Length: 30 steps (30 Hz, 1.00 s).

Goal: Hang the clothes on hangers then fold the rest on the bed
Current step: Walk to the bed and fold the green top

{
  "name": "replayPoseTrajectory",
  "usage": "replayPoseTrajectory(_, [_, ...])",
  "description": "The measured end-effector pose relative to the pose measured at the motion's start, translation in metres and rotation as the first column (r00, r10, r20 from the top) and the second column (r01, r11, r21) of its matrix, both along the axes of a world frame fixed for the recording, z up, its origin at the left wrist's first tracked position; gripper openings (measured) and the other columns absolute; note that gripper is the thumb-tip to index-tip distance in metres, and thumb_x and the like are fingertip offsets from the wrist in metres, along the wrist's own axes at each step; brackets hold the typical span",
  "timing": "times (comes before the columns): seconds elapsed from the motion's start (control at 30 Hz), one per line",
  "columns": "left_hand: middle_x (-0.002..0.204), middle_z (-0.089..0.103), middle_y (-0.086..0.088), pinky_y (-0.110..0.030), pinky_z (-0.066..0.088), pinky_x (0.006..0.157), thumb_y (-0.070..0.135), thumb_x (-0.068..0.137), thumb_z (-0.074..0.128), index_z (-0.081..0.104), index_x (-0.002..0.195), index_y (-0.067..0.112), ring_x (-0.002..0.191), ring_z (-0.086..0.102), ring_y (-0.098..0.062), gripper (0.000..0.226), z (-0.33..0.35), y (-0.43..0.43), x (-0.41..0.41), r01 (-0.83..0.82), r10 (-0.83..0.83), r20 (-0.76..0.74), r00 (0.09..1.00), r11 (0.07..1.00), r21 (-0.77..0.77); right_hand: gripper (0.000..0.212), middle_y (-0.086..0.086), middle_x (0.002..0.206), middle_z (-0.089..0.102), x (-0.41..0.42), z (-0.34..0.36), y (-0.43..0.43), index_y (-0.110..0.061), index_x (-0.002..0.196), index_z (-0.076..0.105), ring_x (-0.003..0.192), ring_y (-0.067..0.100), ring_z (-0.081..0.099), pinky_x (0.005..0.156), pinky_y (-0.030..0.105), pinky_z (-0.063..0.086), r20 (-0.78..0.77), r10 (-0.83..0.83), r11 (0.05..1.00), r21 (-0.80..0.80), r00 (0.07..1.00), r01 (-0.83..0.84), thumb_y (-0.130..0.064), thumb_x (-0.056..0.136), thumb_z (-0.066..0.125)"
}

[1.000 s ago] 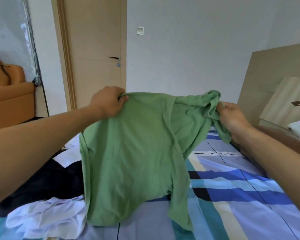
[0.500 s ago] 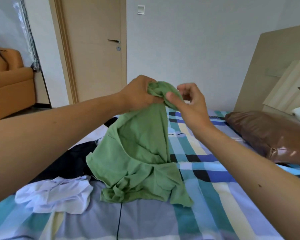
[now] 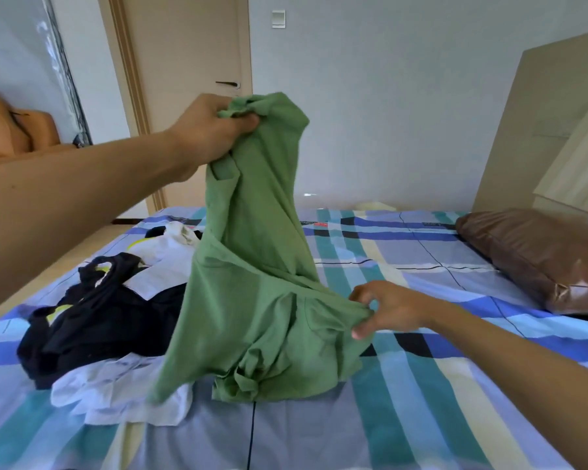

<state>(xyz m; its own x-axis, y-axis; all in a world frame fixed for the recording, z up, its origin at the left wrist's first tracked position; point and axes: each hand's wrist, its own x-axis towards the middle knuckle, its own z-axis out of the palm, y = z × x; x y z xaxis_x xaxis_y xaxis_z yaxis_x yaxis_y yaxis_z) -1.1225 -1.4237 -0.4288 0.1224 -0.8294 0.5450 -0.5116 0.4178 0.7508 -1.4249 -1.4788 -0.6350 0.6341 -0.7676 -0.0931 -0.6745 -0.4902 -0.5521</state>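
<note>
A crumpled green cotton shirt point(image 3: 252, 283) is hanging over the blue striped bed point(image 3: 421, 385), its hem bunching there. The left hand point(image 3: 211, 130) is gripping its top; the right hand point(image 3: 387, 310), up beside it a moment ago, is now pinching a lower edge, likely spreading it to fold.

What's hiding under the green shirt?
The green shirt droops onto the striped sheet and overlaps white clothes, beside black clothes. Anything right beneath its bunched bottom is covered.
</note>
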Motion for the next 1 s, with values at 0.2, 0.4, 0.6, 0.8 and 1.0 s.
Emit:
replayPoseTrajectory(0.2, [0.087,0.069,-0.002,-0.028,0.054,0.074,0.014,0.098,0.059,0.069,0.082,0.021,0.083,0.066,-0.019,0.020,0.000,-0.007,0.040,-0.083,0.083,0.000,0.997,0.995,0.054,0.030,-0.001,0.068,0.066,-0.034,0.043,-0.020,-0.014,0.072,0.073,0.063,0.013,0.060,0.069,0.033,0.047,-0.106,-0.028,0.998,-0.058,0.994,0.022,-0.039,0.070,0.088])
replayPoseTrajectory(0.4, [0.076,0.062,-0.001,-0.028,0.047,0.066,0.017,0.103,0.050,0.060,0.076,0.019,0.072,0.058,-0.016,0.029,-0.010,-0.006,0.036,-0.078,0.071,0.095,0.993,0.994,0.072,0.037,-0.014,0.055,0.052,-0.044,0.088,-0.030,-0.018,0.063,0.055,0.052,0.002,0.046,0.057,0.026,0.036,-0.194,-0.074,0.973,-0.231,0.978,0.027,-0.028,0.074,0.089])
replayPoseTrajectory(0.6, [0.079,0.061,-0.002,-0.031,0.045,0.068,0.027,0.107,0.044,0.061,0.082,0.015,0.073,0.055,-0.016,0.032,-0.008,0.001,0.041,-0.107,0.114,0.193,0.975,0.993,-0.045,0.020,-0.007,0.064,0.065,-0.064,0.128,-0.034,-0.022,0.067,0.068,0.064,0.012,0.060,0.061,0.025,0.047,-0.546,-0.180,0.971,-0.233,0.818,0.058,-0.019,0.074,0.086])
replayPoseTrajectory(0.8, [0.093,0.063,-0.017,-0.037,0.047,0.079,0.028,0.106,0.043,0.062,0.099,0.003,0.084,0.057,-0.020,0.032,-0.005,0.000,0.058,-0.144,0.167,0.161,0.973,0.979,-0.144,0.025,0.002,0.112,0.054,-0.090,0.130,-0.032,-0.029,0.064,0.066,0.108,0.023,0.045,0.093,0.030,0.037,-0.079,-0.213,0.824,-0.550,0.974,0.136,-0.043,0.056,0.085])
replayPoseTrajectory(1.0, [0.093,0.061,-0.010,-0.033,0.047,0.078,0.023,0.107,0.043,0.064,0.101,0.003,0.086,0.056,-0.019,0.030,-0.001,-0.006,0.059,-0.167,0.176,0.074,0.982,0.980,-0.111,0.029,0.021,0.093,0.058,-0.089,0.153,-0.037,-0.015,0.067,0.055,0.088,0.022,0.054,0.073,0.028,0.042,0.493,-0.211,0.862,-0.314,0.844,0.399,-0.008,0.073,0.082])
